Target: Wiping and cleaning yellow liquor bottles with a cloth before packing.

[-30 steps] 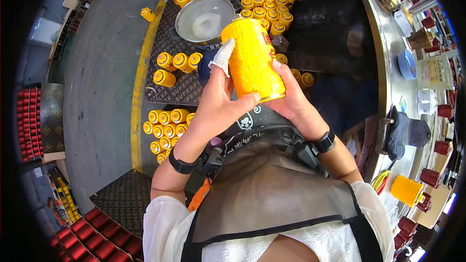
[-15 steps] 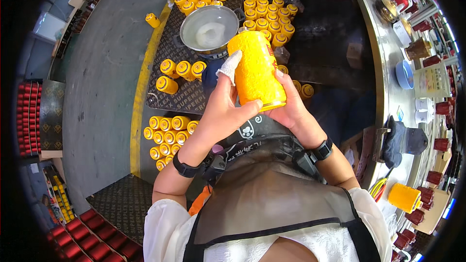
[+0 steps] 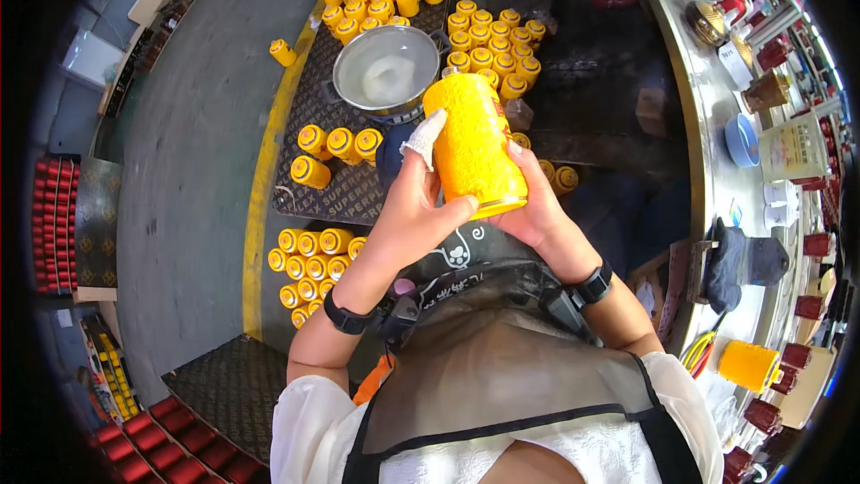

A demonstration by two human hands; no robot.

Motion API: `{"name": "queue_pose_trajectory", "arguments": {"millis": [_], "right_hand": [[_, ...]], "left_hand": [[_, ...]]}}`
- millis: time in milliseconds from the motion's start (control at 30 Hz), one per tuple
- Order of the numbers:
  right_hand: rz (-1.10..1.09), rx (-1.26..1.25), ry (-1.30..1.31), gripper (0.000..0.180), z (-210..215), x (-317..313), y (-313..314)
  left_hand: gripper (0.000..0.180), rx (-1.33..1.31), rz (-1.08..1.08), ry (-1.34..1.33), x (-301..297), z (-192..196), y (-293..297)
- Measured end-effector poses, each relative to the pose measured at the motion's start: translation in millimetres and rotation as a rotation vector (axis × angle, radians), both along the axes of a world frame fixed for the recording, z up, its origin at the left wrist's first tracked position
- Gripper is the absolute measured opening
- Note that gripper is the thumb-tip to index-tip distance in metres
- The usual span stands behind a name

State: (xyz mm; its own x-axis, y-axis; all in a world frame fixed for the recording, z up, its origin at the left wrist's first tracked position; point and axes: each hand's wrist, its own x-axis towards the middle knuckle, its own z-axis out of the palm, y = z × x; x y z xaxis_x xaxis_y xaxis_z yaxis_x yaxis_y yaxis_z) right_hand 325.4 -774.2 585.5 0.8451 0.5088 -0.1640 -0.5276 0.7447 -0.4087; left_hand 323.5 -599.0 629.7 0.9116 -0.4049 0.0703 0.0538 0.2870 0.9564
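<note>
Since the last frame I see the yellow cylinder (image 3: 472,145) tipped more upright, above the steel bowl (image 3: 387,67). Left hand (image 3: 414,215) grips its side, cloth-wrapped finger (image 3: 424,137) raised; right hand (image 3: 536,206) cups its base.

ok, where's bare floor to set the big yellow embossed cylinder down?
Free: grey concrete floor left of the yellow painted line, and dark mat between small yellow cans and curved metal counter. Crowded: around the metal bowl, where both hands hold the cylinder.

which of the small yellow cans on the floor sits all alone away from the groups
The small yellow can on the bare grey floor, left of the yellow line; the others cluster on dark mats.
</note>
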Motion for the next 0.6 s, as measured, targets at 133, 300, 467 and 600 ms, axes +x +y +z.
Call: {"name": "queue_pose_trajectory", "arguments": {"millis": [133, 300, 467, 600], "right_hand": [[-0.009, -0.004, 0.018, 0.068, 4.3, 0.5, -6.5], [-0.022, -0.048, -0.036, 0.064, 6.2, 2.9, -17.1], [-0.007, -0.177, -0.226, 0.065, 34.9, -4.5, -19.6], [0.043, -0.337, -0.324, 0.077, 35.0, -15.3, -14.3]], "left_hand": [[0.087, -0.017, 0.013, -0.046, 5.7, -5.1, -1.4], [0.076, -0.14, 0.069, 0.134, 17.5, 2.8, 2.4], [0.068, -0.284, 0.032, 0.231, 37.7, 22.2, 6.7], [0.064, -0.342, 0.088, 0.282, 29.8, 10.9, 11.7]]}}
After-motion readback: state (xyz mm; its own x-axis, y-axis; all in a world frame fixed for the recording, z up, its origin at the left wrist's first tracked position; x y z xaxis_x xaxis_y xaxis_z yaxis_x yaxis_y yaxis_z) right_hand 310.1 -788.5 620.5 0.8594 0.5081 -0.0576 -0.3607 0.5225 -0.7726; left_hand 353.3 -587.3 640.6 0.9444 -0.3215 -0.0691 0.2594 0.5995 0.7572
